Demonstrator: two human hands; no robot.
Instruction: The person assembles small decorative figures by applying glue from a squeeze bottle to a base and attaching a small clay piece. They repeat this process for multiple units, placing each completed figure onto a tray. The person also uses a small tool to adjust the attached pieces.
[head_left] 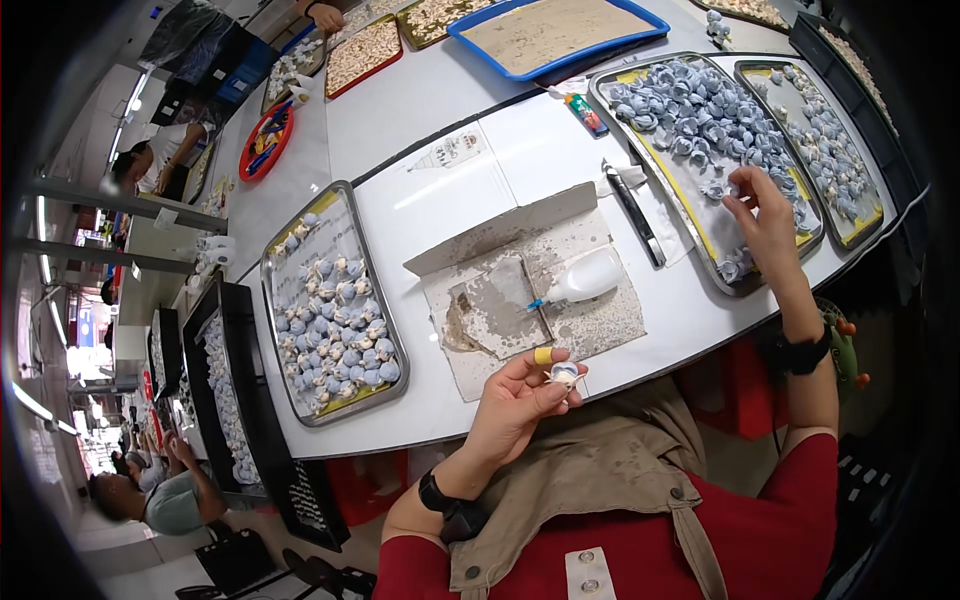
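My left hand point(510, 408), with yellow tape round one finger, pinches a small cream-and-blue-grey figurine piece point(565, 374) above the table's near edge. To the right, my right hand point(768, 215) is over a metal tray point(691, 222) of loose blue-grey, cup-shaped pieces point(690, 105). Its thumb and forefinger are closed on one such piece, partly hidden by the fingers. In front of me lies a stained, folded cardboard sheet point(470, 372). On it rests a white squeeze bottle point(592, 275) with a blue tip, beside a thin dark stick point(537, 300).
At left, a metal tray point(335, 225) holds rows of blue-and-cream pieces. A black pen-like tool point(635, 215) and a small green-and-red tube point(586, 115) lie near the right tray. Farther back are a blue tray point(560, 70) and a red basket point(245, 160). Other people work at left.
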